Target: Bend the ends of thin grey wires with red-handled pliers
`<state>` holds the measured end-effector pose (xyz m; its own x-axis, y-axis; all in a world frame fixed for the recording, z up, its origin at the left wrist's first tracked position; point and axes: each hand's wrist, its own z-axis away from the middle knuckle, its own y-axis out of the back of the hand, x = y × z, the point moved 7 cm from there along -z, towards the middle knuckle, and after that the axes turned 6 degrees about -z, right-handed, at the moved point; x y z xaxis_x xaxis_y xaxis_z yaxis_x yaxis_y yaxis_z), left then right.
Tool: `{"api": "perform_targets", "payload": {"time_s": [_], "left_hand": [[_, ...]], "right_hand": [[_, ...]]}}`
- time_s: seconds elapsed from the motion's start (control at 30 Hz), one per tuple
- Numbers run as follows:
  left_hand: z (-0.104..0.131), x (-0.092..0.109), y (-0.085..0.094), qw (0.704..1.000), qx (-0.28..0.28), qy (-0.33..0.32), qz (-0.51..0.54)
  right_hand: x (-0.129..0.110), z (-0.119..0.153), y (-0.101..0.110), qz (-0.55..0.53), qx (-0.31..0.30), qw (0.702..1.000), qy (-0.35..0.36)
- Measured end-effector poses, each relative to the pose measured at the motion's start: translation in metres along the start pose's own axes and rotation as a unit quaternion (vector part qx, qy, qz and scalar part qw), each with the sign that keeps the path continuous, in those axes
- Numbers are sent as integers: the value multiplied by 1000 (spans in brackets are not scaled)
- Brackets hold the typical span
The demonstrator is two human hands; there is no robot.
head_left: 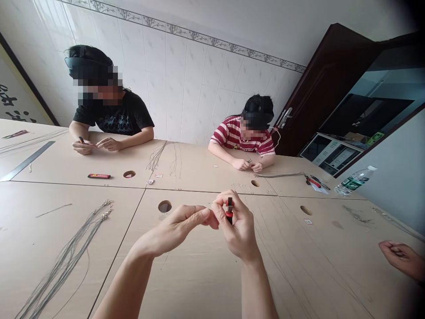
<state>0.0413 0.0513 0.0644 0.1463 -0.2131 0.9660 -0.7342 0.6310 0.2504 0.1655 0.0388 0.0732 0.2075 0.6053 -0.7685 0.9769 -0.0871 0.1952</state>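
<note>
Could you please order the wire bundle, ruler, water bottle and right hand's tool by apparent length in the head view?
1. Wire bundle, running past the bottom edge
2. Ruler
3. Water bottle
4. Tool, partly hidden by the right hand
Actual sizes may differ, as distances vary.

Where the left hand (179, 228) meets the right hand (237, 226), we cannot tell what, if anything, is pinched; it is too small. The right hand hides much of the red-and-black tool (229, 213) from us. We lose the long cords (71, 252) at the near left edge. At right, a co-worker's hand (403, 260) is partly cut off, and we cannot read the small label (308, 221).
</note>
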Motion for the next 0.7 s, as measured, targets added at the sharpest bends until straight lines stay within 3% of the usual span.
{"api": "perform_targets", "payload": {"time_s": [0.2, 0.4, 0.6, 0.7], "left_hand": [[3, 1, 5, 998, 5, 4, -62], [-2, -4, -1, 999, -6, -14, 44], [3, -24, 12, 989, 79, 32, 122], [5, -28, 13, 986, 75, 24, 148]], "right_hand": [[-1, 2, -4, -9, -9, 1000, -4], [0, 0, -5, -22, -11, 1000, -4], [-2, 0, -3, -12, 2, 1000, 3], [-3, 1, -2, -11, 5, 1000, 9]]}}
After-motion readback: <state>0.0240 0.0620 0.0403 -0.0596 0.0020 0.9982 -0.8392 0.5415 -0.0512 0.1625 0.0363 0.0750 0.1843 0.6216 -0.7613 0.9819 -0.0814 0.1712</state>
